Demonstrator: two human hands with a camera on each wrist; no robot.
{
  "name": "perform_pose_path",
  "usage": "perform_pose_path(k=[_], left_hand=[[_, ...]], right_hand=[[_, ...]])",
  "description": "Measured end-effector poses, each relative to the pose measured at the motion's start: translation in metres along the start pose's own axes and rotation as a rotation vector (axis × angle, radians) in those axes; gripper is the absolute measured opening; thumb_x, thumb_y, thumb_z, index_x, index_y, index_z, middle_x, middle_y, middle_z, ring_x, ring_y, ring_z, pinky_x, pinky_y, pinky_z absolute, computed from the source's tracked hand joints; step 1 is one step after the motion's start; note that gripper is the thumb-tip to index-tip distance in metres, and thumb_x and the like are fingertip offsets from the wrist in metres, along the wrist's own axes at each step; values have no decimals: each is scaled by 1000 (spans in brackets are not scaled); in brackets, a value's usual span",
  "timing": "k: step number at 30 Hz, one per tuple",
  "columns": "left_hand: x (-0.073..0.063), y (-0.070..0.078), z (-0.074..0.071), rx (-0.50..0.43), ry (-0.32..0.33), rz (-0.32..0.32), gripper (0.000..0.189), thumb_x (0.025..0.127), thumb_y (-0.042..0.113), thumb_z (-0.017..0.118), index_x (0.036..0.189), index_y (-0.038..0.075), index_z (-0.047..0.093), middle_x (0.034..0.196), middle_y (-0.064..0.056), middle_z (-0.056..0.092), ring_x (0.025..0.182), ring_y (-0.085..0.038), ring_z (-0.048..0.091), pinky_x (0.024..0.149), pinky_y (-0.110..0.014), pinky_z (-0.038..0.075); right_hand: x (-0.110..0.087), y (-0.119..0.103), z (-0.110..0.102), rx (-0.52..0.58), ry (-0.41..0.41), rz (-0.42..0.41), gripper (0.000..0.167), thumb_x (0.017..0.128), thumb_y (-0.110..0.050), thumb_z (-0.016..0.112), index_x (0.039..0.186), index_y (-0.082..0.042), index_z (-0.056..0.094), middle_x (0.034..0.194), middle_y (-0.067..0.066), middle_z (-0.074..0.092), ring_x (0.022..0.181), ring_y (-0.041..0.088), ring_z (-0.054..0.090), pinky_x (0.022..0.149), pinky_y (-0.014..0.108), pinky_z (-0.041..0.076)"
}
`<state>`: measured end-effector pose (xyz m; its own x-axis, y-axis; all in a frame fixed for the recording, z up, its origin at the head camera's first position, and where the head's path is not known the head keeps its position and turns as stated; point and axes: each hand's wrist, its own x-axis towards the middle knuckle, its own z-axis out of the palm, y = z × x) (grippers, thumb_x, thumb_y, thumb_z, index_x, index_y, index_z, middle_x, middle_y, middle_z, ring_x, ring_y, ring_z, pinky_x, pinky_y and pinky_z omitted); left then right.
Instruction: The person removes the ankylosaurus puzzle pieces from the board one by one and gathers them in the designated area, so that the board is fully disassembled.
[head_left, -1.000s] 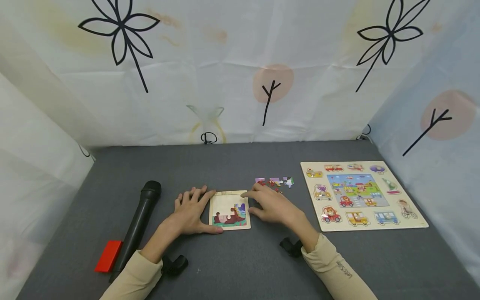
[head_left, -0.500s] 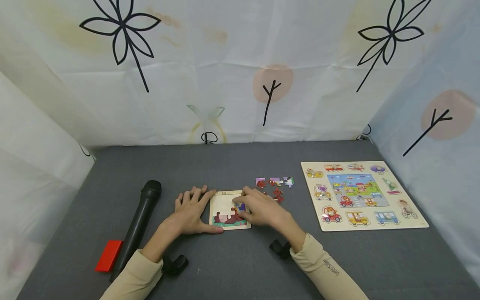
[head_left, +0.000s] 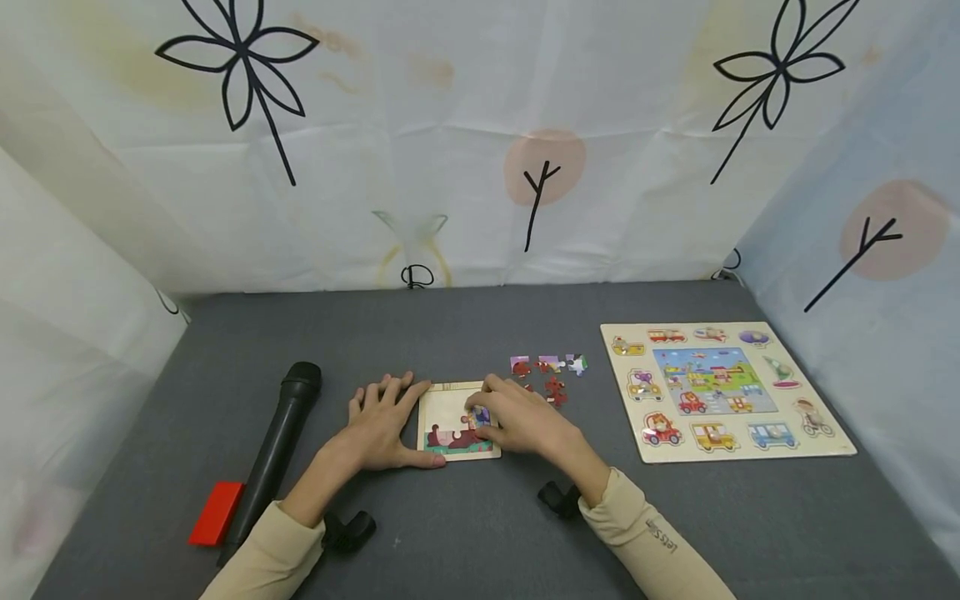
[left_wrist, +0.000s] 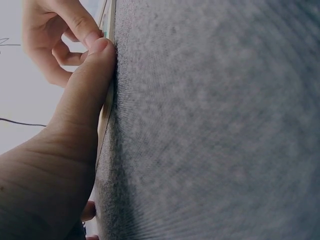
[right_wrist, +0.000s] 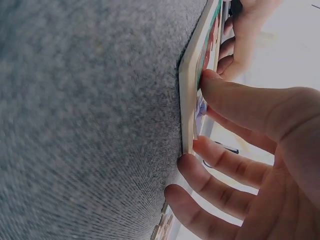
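A small wooden puzzle tray point(head_left: 442, 398) lies flat on the table, with jigsaw pieces point(head_left: 453, 439) fitted along its lower part. My left hand point(head_left: 384, 427) spreads its fingers along the tray's left side, thumb on the lower edge. At the tray's right side, my right hand point(head_left: 528, 418) pinches a purple-blue jigsaw piece point(right_wrist: 200, 107) between thumb and index finger. That piece stands slightly tilted in the right wrist view, and my fingers partly cover it. The right hand's other fingers are by the tray's rim. Several loose jigsaw pieces point(head_left: 555, 390) lie beyond that hand.
A larger wooden vehicle puzzle board point(head_left: 630, 400) lies at the right. On the left are a black microphone point(head_left: 273, 442) and a red block point(head_left: 216, 513). A patterned white cloth point(head_left: 465, 167) hangs behind the grey table point(head_left: 465, 533).
My right hand has moved left from near the loose pieces onto the tray's right side. The purple-blue piece there has shifted slightly under its fingers. My left hand stays in place.
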<state>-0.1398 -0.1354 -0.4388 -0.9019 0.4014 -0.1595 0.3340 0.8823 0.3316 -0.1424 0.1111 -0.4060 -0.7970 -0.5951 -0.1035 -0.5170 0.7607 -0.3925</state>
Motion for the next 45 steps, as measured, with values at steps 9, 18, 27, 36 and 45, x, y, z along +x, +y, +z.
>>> perform_pose_path(k=[9,18,27,36,45], left_hand=[[0,-1,1,17,8,-8,114,69,74,80,159,22,34,165,-21,30,146,-56,29,111,-80,23],[0,0,0,21,4,-11,114,69,75,80,160,23,34,166,-21,29,147,-56,29,111,-80,23],[0,1,-1,13,2,-12,114,69,75,80,160,23,34,166,-20,30,147,-55,29,111,-79,23],[1,-1,1,16,5,-11,115,69,76,80,160,24,33,166,-20,29,146,-55,29,112,-79,21],[1,-1,2,-4,4,-11,114,69,75,80,159,24,34,167,-20,28,148,-55,26,113,-79,19]], right_hand=[[1,0,1,5,11,-7,36,91,-19,78,125,-14,71,106,4,61,81,14,53,63,24,43],[-1,-1,2,-15,8,5,38,90,-18,78,128,-15,72,108,2,62,86,15,55,61,22,42],[-3,1,0,-52,42,3,32,94,-17,74,127,-17,72,107,1,61,86,16,56,61,24,43],[-13,14,-11,-20,93,-13,31,92,-14,76,123,-14,73,105,4,63,81,14,56,61,22,42],[-29,44,-28,-58,108,54,29,92,-11,75,121,-14,73,105,8,64,84,18,56,67,31,47]])
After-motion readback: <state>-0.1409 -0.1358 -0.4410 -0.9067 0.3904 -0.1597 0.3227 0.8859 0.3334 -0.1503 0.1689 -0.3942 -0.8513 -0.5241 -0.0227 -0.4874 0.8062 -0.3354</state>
